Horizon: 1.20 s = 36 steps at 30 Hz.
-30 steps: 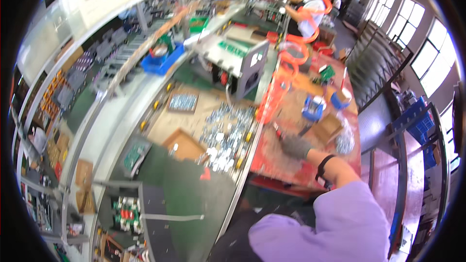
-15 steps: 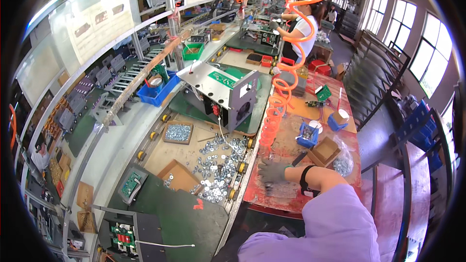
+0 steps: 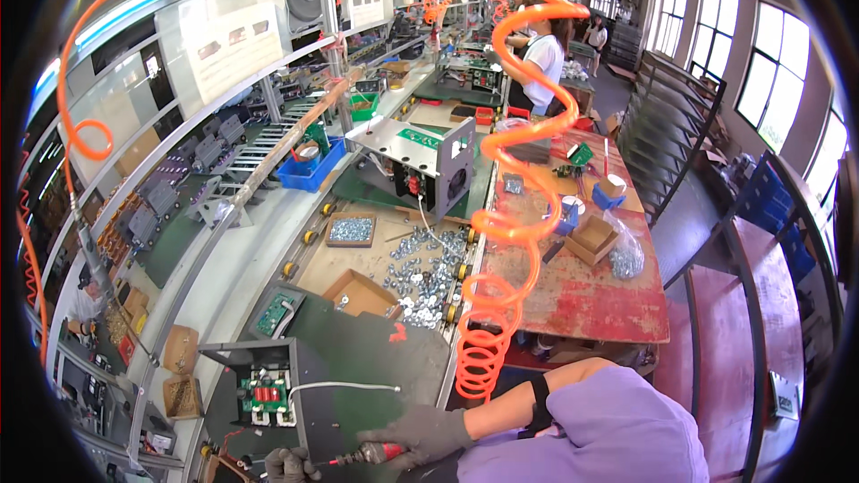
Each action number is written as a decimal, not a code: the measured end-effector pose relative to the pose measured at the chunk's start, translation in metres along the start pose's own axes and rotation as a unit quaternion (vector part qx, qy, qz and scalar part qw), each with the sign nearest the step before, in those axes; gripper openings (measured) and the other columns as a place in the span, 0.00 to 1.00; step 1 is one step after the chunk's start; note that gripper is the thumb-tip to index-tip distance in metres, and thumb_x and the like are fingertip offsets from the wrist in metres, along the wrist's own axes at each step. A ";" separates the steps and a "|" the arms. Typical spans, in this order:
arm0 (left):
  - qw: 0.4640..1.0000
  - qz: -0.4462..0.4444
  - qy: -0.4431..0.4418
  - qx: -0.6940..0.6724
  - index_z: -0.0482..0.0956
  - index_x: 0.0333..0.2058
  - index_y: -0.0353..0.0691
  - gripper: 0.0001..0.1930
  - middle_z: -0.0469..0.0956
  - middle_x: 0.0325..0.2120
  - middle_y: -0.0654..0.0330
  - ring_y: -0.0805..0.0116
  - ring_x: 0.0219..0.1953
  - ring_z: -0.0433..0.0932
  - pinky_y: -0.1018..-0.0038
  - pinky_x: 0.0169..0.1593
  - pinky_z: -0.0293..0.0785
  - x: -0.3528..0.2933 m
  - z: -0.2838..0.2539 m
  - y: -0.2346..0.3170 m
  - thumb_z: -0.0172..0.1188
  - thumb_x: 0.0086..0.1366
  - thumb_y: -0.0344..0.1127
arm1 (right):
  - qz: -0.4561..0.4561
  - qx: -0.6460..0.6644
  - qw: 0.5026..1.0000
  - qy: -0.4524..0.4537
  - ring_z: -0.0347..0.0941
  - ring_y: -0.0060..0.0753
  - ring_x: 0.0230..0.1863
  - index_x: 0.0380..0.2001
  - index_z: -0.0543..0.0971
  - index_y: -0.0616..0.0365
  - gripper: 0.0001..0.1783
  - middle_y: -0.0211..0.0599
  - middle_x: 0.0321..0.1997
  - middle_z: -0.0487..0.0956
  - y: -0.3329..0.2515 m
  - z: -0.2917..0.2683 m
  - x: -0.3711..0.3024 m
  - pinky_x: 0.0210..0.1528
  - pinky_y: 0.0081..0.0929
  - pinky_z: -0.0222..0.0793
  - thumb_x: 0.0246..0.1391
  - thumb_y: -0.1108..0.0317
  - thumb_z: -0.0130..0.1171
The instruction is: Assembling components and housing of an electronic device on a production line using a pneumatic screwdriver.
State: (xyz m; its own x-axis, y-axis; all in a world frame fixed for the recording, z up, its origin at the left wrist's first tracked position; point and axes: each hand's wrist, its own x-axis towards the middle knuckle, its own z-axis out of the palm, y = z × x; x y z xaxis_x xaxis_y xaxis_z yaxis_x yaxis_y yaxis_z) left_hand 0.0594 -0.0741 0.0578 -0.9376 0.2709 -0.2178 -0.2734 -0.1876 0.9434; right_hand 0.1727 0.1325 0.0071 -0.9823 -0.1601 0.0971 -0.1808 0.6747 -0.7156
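Observation:
My right hand [image 3: 419, 434], in a grey glove, is closed around a red-and-grey screwdriver [image 3: 374, 453] at the lower edge. The tool lies sideways, its tip toward my left hand [image 3: 292, 464]. That hand, also gloved, has curled fingers; whatever they may hold is too small to make out. Just beyond both hands stands an open dark metal housing [image 3: 302, 394]. Inside it sits a green circuit board [image 3: 255, 407] with red parts, and a white cable [image 3: 349, 385] runs out to the right over the green board [image 3: 367, 353].
An orange coiled hose [image 3: 488, 340] hangs close to my right forearm. Farther off are loose metal fasteners [image 3: 428, 268], a cardboard tray [image 3: 360, 293] and a second housing [image 3: 416, 159]. A red worktable [image 3: 591, 304] stands at right. A co-worker [image 3: 542, 63] stands at the far end.
My right hand has left the red table, moved down and left to the dark housing, and now grips a screwdriver. My left hand has come into view. The view has shifted.

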 end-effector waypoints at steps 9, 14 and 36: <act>0.996 0.001 -0.084 0.017 0.71 0.31 0.39 0.06 0.68 0.20 0.67 0.80 0.21 0.63 0.83 0.25 0.60 -0.023 -0.077 -0.008 0.48 0.69 0.30 | 0.096 0.010 0.994 -0.040 0.75 0.59 0.34 0.66 0.56 0.43 0.41 0.51 0.39 0.78 -0.064 0.065 -0.003 0.36 0.44 0.71 0.53 0.40 0.54; 0.997 -0.006 -0.068 0.021 0.72 0.32 0.38 0.05 0.68 0.20 0.66 0.79 0.21 0.64 0.83 0.24 0.60 -0.031 -0.087 -0.012 0.51 0.68 0.30 | 0.148 0.032 0.987 -0.054 0.75 0.59 0.36 0.66 0.56 0.44 0.40 0.53 0.39 0.77 -0.085 0.081 -0.012 0.38 0.45 0.71 0.56 0.39 0.51; 0.958 -0.086 -0.275 -0.013 0.69 0.49 0.35 0.13 0.77 0.38 0.57 0.75 0.28 0.73 0.81 0.29 0.70 -0.035 -0.034 -0.036 0.49 0.70 0.34 | 0.279 0.073 0.957 -0.017 0.76 0.55 0.45 0.63 0.64 0.47 0.42 0.62 0.46 0.75 -0.090 0.058 -0.082 0.44 0.37 0.72 0.51 0.35 0.56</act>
State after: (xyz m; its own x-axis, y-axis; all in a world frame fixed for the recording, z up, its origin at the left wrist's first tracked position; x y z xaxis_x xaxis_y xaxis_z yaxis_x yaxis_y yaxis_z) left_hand 0.0949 -0.1093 0.0226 -0.6255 0.7546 -0.1984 -0.4258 -0.1171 0.8972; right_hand 0.2726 0.0435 0.0239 -0.9210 0.1715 -0.3499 0.3838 0.5550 -0.7380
